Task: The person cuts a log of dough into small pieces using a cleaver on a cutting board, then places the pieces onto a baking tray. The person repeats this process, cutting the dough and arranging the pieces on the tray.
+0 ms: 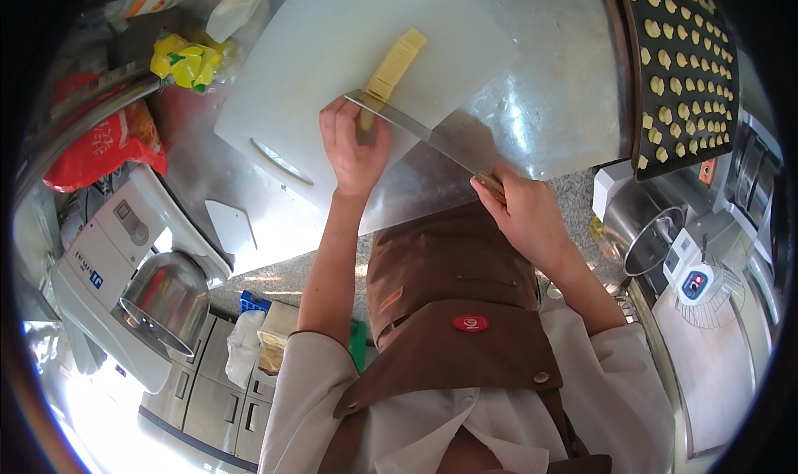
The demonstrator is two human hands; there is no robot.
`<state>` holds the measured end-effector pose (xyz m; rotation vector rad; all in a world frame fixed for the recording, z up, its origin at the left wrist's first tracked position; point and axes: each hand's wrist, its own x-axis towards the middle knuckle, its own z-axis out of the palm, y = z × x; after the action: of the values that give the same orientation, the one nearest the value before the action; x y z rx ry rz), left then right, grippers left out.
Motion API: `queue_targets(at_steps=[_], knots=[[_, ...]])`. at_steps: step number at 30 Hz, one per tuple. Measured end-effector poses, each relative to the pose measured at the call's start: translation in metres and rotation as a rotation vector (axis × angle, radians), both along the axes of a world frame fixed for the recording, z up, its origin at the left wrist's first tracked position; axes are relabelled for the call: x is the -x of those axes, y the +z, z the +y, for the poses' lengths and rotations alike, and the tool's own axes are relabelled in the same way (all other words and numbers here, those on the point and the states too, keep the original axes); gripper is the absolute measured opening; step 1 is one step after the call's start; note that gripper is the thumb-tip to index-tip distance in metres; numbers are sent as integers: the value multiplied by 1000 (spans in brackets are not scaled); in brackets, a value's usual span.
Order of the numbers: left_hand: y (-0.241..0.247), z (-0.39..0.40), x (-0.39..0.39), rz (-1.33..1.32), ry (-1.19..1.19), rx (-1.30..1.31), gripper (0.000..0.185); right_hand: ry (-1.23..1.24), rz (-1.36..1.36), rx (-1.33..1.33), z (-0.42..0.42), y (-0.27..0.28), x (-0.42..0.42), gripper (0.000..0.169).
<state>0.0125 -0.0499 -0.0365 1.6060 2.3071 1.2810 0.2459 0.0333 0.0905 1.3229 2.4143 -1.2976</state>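
Observation:
A pale yellow log [394, 67], of dough or butter, lies slantwise on a white plastic cutting board [293, 50]. Its far part is cut into thin slices that still stand close together in a row. My left hand [355, 153] holds the near, uncut end between curled fingers and thumb, partly hiding it. In my right hand [523, 209] is the wooden handle of a long kitchen knife [427, 132]. The blade crosses the log just beyond my left fingers, its tip near the knuckles. How deep the edge sits in the log I cannot tell.
A dark baking tray [674, 100] with rows of small dough pieces sits at the right. Left are a red bag [106, 140], a yellow package [187, 61], a white scraper [232, 226] and a stand mixer [118, 249]. Another mixer's steel bowl [645, 237] stands lower right.

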Motion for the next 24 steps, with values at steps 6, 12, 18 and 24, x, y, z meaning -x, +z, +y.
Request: queue_targets(at_steps=[6,12,18,24], knots=[[1,2,-2,7,4,-26,42,20,-39,7,0,7,0,34],[-1,0,1,20,-19,-17,42,37,-91,0,-2,3,2,35],[3,2,1,18,-21,-12,43,30,-100,-22,-2,-17,3,35],[5,-2,0,8,3,-28,41,10,-34,-15,-4,-2,-1,35]])
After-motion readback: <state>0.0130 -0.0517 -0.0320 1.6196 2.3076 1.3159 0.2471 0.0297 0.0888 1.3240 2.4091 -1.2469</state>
